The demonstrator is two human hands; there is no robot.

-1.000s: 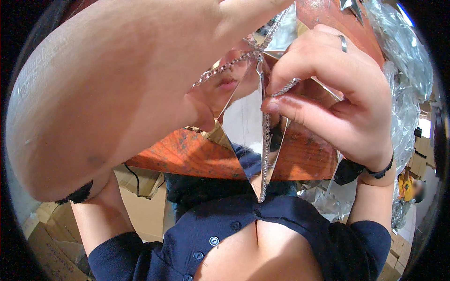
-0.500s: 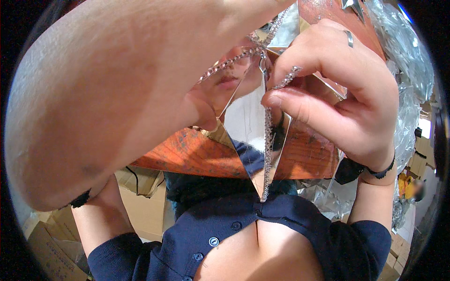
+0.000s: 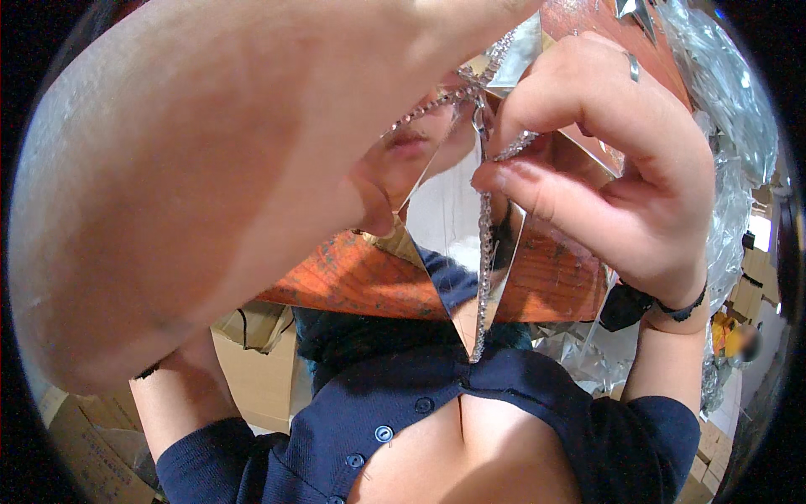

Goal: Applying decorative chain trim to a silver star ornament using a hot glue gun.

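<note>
My right hand (image 3: pixel 613 160), wearing a ring, pinches a thin strip of clear sparkling stones (image 3: pixel 514 146) between thumb and forefinger. It is over a mirrored, star-like piece (image 3: pixel 445 202) with long pointed facets, one point toward my chest. A row of the same stones (image 3: pixel 484 252) runs down the ridge of that point, and other rows meet near the middle. My left hand (image 3: pixel 252 143) is very close to the view and covers much of the piece's left side. One fingertip shows near the mirror's left edge; its other fingers are hidden or out of view.
The piece lies over a worn reddish-brown table (image 3: pixel 353 281). Crumpled clear plastic wrap (image 3: pixel 730 109) is along the right side. Cardboard boxes (image 3: pixel 260 378) stand below at the left. Another pointed mirrored piece (image 3: pixel 638 17) shows at the far edge.
The strip's loose end has dropped lower against my right fingers. My left hand and the mirrored piece have shifted slightly to the right.
</note>
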